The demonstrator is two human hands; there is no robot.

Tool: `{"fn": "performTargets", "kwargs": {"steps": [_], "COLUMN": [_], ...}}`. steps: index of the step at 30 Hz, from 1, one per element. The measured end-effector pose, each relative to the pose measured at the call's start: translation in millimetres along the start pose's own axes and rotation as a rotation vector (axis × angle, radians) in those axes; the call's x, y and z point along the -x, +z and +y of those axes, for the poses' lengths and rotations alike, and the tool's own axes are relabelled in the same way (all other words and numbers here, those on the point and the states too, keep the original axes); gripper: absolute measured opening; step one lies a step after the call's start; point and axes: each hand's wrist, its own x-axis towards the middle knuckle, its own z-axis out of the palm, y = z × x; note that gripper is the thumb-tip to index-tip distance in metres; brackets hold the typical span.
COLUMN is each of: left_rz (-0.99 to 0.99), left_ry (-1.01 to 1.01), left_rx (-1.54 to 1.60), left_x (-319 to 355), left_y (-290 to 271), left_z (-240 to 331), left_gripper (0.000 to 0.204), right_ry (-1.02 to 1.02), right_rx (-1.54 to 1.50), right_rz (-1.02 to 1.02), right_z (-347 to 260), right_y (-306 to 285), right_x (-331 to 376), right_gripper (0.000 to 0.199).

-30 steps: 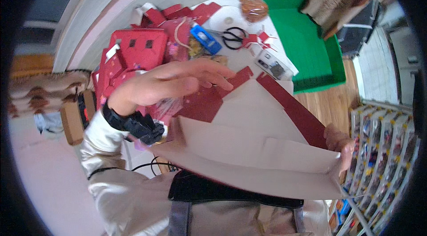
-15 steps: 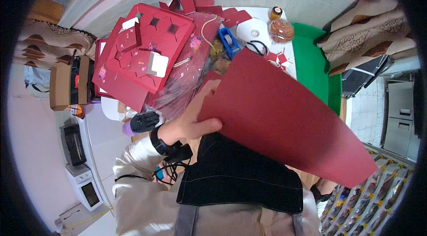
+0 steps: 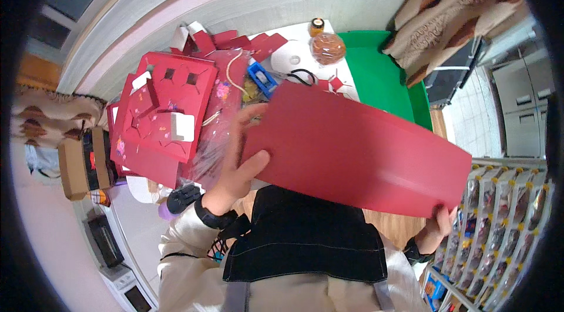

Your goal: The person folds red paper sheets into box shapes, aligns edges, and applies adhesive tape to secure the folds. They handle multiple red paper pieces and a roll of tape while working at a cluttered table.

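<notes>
A long, plain red cardboard panel (image 3: 358, 147) is held up in front of my body, its surface curving slightly. My left hand (image 3: 238, 162) closes on its left end, thumb on the near face and fingers along the far edge. At the lower right corner my right hand (image 3: 439, 227) grips the panel too, with some fingers hidden behind it. Beyond my left hand, on the white table, lie red gift-box parts (image 3: 188, 68) with cut-out openings and flower prints. Clear plastic wrap (image 3: 211, 156) covers some of the red pieces there.
A blue tape dispenser (image 3: 261, 79), a bag of brown cord (image 3: 328, 47) and a small jar (image 3: 317, 25) stand behind the panel. To the right is a green tray (image 3: 382, 71). A rack of bagged small goods (image 3: 499, 230) rises at the far right. A black glove (image 3: 185, 197) sits at left.
The panel has turned more level, its right end raised. My right hand has come into view on its lower right corner. The whole view has shifted, with the table now further left.
</notes>
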Motion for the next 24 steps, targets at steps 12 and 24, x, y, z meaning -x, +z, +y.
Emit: {"fn": "performTargets", "kwargs": {"steps": [12, 24], "left_rz": [0.121, -0.026], "left_ry": [-0.119, -0.346], "left_rx": [-0.018, -0.127], "left_x": [13.2, 15.4], "left_y": [-10.5, -19.4], "left_z": [-12.6, 23.1], "left_gripper": [0.054, 0.056], "right_ry": [0.121, 0.221], "right_rx": [0.063, 0.112], "right_rz": [0.118, -0.057], "right_z": [-32.2, -45.3], "right_y": [51.5, 42.6], "right_x": [-22.8, -19.2], "right_gripper": [0.036, 0.029]}}
